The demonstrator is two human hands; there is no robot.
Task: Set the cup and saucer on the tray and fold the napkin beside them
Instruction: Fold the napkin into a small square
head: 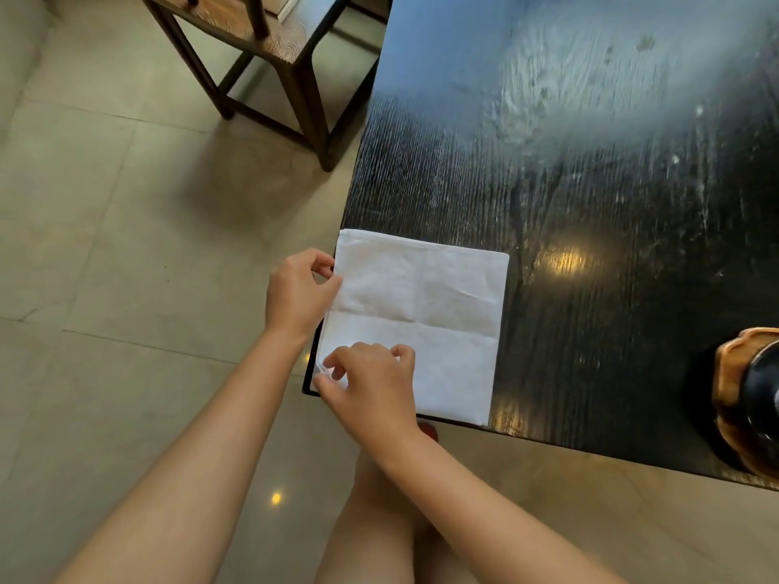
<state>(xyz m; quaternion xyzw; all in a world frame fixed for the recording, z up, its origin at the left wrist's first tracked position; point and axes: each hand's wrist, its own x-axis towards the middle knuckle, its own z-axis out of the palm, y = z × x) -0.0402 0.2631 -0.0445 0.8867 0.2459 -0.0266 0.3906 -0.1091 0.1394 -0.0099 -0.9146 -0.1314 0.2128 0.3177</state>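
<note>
White napkin (421,326) lies flat on the near left corner of the dark table (590,183), crease lines crossing it into quarters. Its left edge runs along the table's left edge; its near edge lies at the table's front edge.

Left hand (297,295) at the napkin's left edge, about halfway along it. Fingers curled, thumb and fingertips pinching the cloth's border.

Right hand (373,387) over the napkin's near left corner. Thumb and forefinger pinch that corner, which is lifted a little off the table; the other fingers are curled loosely above the cloth.

At the table's right end, well apart from the napkin, a brown wooden tray (735,398) is cut off by the frame edge, with something dark and glossy (765,398) sitting on it. Too little shows to say whether that is the cup or saucer.

Table surface is smeared and reflects a warm light spot just right of the napkin.

Beyond the table's left side, a wooden chair (269,48) stands on the tiled floor (105,246). The person's bare knees show below the table's front edge.
</note>
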